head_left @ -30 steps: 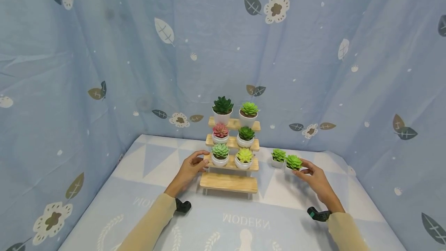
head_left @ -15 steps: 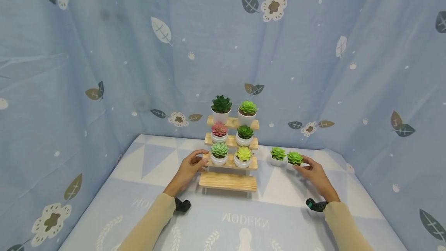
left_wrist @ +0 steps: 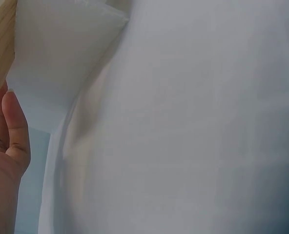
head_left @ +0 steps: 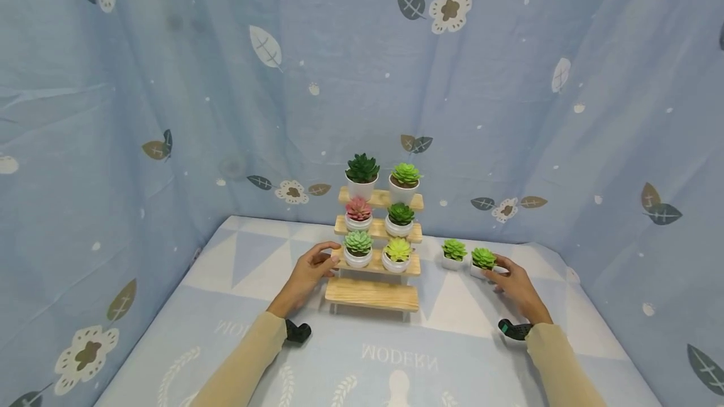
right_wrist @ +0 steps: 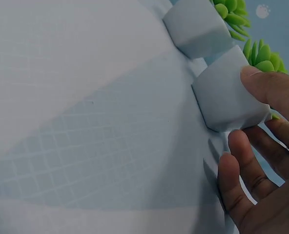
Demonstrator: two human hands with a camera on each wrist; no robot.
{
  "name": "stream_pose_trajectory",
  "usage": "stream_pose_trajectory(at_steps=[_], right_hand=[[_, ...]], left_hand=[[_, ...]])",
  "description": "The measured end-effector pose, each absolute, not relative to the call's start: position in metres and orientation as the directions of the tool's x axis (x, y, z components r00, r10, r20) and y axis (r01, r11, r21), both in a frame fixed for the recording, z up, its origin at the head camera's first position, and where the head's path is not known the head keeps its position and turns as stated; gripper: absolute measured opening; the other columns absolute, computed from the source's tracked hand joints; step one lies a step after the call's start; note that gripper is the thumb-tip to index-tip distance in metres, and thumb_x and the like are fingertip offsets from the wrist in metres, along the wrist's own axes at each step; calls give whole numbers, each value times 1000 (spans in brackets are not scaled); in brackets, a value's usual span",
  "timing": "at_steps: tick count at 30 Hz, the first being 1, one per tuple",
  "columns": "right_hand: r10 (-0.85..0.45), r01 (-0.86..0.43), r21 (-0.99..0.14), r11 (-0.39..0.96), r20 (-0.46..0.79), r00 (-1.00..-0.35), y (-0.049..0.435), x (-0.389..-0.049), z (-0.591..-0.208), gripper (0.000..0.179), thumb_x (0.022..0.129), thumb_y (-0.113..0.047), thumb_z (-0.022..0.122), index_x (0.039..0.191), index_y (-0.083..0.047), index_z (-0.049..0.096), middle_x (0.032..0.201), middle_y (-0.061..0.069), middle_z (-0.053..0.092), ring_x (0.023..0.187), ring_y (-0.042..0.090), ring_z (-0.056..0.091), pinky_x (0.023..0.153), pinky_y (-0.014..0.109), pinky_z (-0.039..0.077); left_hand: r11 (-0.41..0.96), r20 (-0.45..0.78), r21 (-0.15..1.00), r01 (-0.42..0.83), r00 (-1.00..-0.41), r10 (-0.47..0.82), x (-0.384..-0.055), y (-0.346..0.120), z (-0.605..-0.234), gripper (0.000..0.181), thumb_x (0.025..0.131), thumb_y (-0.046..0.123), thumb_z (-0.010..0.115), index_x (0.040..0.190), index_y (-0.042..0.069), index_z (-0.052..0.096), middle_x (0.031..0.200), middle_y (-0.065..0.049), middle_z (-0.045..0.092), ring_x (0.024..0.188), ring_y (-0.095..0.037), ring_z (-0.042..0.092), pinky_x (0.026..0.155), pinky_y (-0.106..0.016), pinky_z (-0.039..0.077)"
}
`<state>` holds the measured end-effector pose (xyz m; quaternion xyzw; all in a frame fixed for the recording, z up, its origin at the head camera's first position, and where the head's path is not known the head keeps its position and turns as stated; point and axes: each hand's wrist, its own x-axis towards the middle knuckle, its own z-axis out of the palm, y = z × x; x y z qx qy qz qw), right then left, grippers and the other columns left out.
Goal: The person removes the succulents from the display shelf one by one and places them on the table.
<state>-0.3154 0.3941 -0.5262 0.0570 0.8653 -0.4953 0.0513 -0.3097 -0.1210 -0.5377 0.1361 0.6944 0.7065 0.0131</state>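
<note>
A four-step wooden plant stand (head_left: pixel 370 294) holds several potted succulents in two columns. At its left side, my left hand (head_left: pixel 308 272) grips the end of the second step from the bottom; in the left wrist view, fingers (left_wrist: pixel 16 117) lie against that wooden end. To the right of the stand, my right hand (head_left: pixel 513 284) pinches a small bright-green succulent (head_left: pixel 483 258) in a square white pot. The right wrist view has the thumb on one side of this pot (right_wrist: pixel 225 92), with its base at the tablecloth. A matching potted succulent (head_left: pixel 454 250) stands just left of it.
The bottom step of the stand is bare wood. A pink succulent (head_left: pixel 358 208) and a yellow-green one (head_left: pixel 398 249) are among the plants above. Blue patterned curtain (head_left: pixel 362 80) hangs close behind the stand and along both sides of the table (head_left: pixel 396 357).
The right hand has lowered the square-potted succulent onto the tablecloth and shifted it slightly right, widening the gap to its twin. The left hand keeps its place on the stand.
</note>
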Motion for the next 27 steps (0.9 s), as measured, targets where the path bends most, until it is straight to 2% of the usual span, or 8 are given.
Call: stream_pose_trajectory(at_steps=[10,16,19,22,27], right_hand=[[45,160,-848,505,-158,-986,398,-325,-529,89,101,-42,68,165,-7,17,163,28,23,85,24,60,71,31,57],[66,184,-852,490,-174,-982,395,-330,-528,87,101,-38,69,165,-7,18,163,26,25,83,23,61,68,31,55],[63,180,-861,476,-170,-983,395,-329,-527,88,101,-38,69,165,-7,17,164,26,25,87,23,64,66,32,56],[42,159,-870,467,-158,-987,395,-325,-524,89,101,-36,69,165,-6,15,164,28,25,105,28,66,66,33,57],[28,119,-857,501,-122,-992,396,-315,-515,93,101,-38,69,165,-5,10,161,30,27,127,43,54,76,39,58]], left_hand=[[-10,172,985,174,-964,201,-311,-120,-537,42,102,27,69,140,12,60,107,-13,67,100,-30,68,83,-40,59],[-16,177,984,177,-962,208,-309,-123,-536,42,102,28,68,140,14,60,109,-15,66,103,-37,66,85,-41,59],[-24,178,984,177,-963,203,-308,-123,-536,41,101,29,70,139,15,61,108,-14,67,103,-36,67,84,-41,59],[-26,173,985,171,-966,194,-308,-121,-536,40,100,29,71,138,17,62,108,-14,67,101,-34,67,84,-42,59],[-17,171,985,171,-966,193,-309,-121,-536,40,101,30,71,138,17,62,108,-13,68,99,-29,68,84,-42,59]])
